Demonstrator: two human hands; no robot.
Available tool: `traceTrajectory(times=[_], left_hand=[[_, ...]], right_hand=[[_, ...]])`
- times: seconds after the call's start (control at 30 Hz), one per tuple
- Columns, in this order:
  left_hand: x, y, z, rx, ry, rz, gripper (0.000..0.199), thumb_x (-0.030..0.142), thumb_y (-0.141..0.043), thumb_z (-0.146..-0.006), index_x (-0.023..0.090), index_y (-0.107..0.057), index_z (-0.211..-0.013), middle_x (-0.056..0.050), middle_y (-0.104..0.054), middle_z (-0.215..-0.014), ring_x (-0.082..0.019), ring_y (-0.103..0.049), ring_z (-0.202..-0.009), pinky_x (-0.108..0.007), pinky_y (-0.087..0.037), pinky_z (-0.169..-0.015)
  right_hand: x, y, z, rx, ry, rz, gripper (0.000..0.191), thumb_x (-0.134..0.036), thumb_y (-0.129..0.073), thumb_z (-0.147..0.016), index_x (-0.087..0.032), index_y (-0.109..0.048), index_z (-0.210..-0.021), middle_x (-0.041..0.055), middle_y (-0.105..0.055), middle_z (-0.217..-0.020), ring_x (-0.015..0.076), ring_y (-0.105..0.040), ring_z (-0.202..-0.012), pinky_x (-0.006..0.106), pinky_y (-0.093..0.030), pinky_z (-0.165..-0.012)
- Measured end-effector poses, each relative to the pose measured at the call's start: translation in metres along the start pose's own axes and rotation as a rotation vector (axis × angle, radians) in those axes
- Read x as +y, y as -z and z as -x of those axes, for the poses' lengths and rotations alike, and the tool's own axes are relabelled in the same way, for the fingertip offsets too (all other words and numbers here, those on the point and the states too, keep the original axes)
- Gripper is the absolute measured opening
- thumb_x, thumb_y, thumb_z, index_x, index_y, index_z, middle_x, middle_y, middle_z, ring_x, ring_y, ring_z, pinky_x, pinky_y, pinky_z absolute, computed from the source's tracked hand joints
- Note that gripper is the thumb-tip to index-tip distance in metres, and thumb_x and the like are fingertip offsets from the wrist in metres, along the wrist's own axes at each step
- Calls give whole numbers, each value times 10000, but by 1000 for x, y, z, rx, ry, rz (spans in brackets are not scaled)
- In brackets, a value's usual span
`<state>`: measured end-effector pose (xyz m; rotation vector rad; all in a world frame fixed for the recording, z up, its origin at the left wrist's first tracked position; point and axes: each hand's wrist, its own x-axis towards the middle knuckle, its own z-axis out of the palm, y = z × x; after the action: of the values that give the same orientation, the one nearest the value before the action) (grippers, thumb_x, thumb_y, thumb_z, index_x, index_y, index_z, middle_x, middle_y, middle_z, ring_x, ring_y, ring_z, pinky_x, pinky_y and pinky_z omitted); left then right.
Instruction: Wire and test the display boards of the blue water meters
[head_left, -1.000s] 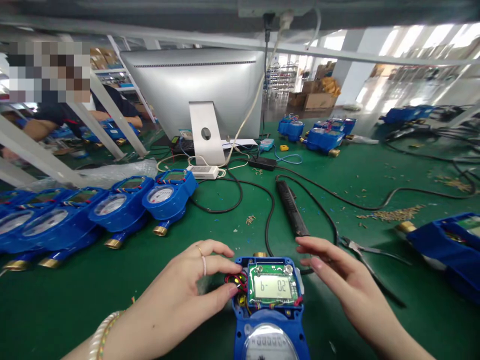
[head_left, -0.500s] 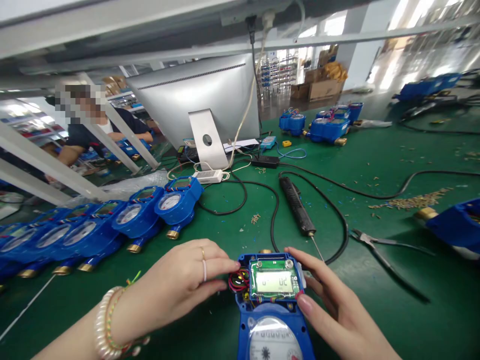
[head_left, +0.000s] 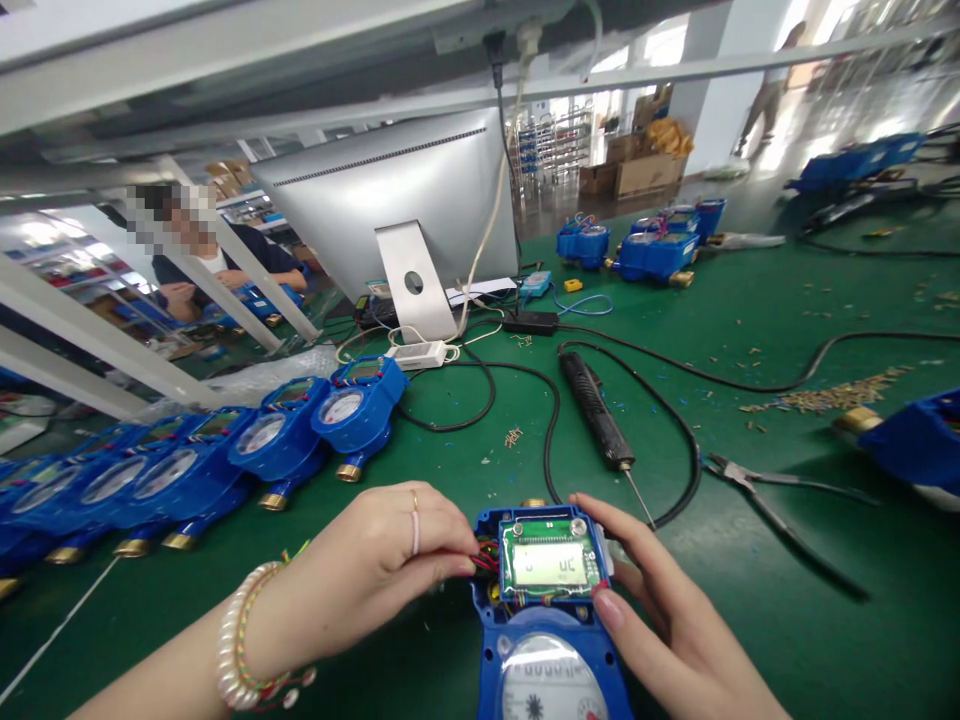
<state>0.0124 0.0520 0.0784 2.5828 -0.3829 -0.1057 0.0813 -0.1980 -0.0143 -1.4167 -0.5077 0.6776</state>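
Note:
A blue water meter [head_left: 555,640] stands at the bottom centre, its top compartment open on a green circuit board with a lit display [head_left: 551,563]. My left hand [head_left: 386,565], with rings and a beaded bracelet, pinches the thin red and dark wires [head_left: 487,558] at the compartment's left side. Around the right side of the meter is my right hand [head_left: 652,600], its thumb at the board's lower right corner and its fingers along the edge.
A black electric screwdriver [head_left: 596,410] and pliers [head_left: 780,510] lie beyond the meter. Several blue meters [head_left: 352,410] line the left. A monitor [head_left: 405,200] stands behind, with cables around. Small screws [head_left: 840,392] are scattered at right. A person [head_left: 217,250] sits beyond the frame posts.
My left hand has closed its thumb and fingers on the wires and moved slightly right. The right hand stays on the meter. Another person has appeared in the far background at upper right.

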Motion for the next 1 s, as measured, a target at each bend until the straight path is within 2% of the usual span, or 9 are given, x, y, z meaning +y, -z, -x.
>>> traceTrajectory(times=[0.13, 0.23, 0.33, 0.6, 0.77, 0.87, 0.93, 1.0], left_hand=[[7, -9, -1, 85, 273, 197, 77, 227, -644, -851, 253, -715, -863, 26, -734, -871, -127, -670, -817, -214, -513, -761], [12, -16, -4, 148, 488, 406, 51, 250, -679, -803, 234, -727, -793, 14, -744, -835, -153, -680, -787, -249, -525, -748], [14, -22, -7, 194, 612, 570, 81, 275, -701, -757, 198, -724, -767, -14, -736, -783, -171, -662, -739, -268, -520, -689], [11, -38, -8, 251, 703, 768, 224, 353, -718, -730, 138, -662, -762, -11, -629, -668, -130, -545, -621, -255, -437, -614], [11, -38, -12, 292, 722, 842, 219, 319, -723, -713, 138, -634, -797, 12, -594, -654, -113, -520, -614, -237, -426, -610], [13, -35, -10, 222, 744, 738, 189, 328, -679, -751, 146, -650, -790, -10, -627, -678, -138, -552, -632, -254, -432, -606], [15, -33, -5, 179, 734, 577, 168, 329, -641, -792, 165, -678, -802, -23, -664, -707, -158, -586, -648, -263, -441, -600], [17, -33, 0, 185, 597, 356, 124, 278, -611, -831, 199, -705, -815, -14, -695, -731, -158, -617, -664, -258, -453, -612]], right_hand=[[1, 0, -1, -5, 6, -18, 473, -439, -501, -945, -325, -378, -1388, 60, -376, -1462, 280, -468, -1258, 408, -499, -972], [0, 0, -1, -6, 0, -20, 465, -433, -494, -952, -328, -372, -1388, 59, -361, -1470, 278, -455, -1269, 419, -471, -1006], [0, -1, -1, 12, -3, -29, 463, -433, -493, -953, -329, -370, -1387, 59, -353, -1474, 275, -455, -1270, 426, -436, -1039], [1, -4, 0, 26, -26, -62, 462, -434, -501, -950, -325, -375, -1381, 69, -399, -1443, 280, -501, -1225, 425, -448, -1024], [-1, -5, 2, 39, -20, -63, 449, -442, -502, -953, -326, -386, -1371, 61, -399, -1442, 270, -497, -1229, 431, -394, -1071], [-1, -5, 3, 40, -9, -55, 445, -433, -511, -949, -331, -395, -1367, 55, -395, -1445, 267, -498, -1229, 431, -393, -1073], [0, -5, 2, 37, -6, -50, 439, -424, -507, -951, -334, -398, -1367, 52, -388, -1450, 268, -492, -1235, 428, -408, -1061], [0, -5, 1, 40, -4, -44, 440, -420, -506, -950, -337, -400, -1369, 49, -382, -1455, 271, -486, -1241, 420, -441, -1033]])
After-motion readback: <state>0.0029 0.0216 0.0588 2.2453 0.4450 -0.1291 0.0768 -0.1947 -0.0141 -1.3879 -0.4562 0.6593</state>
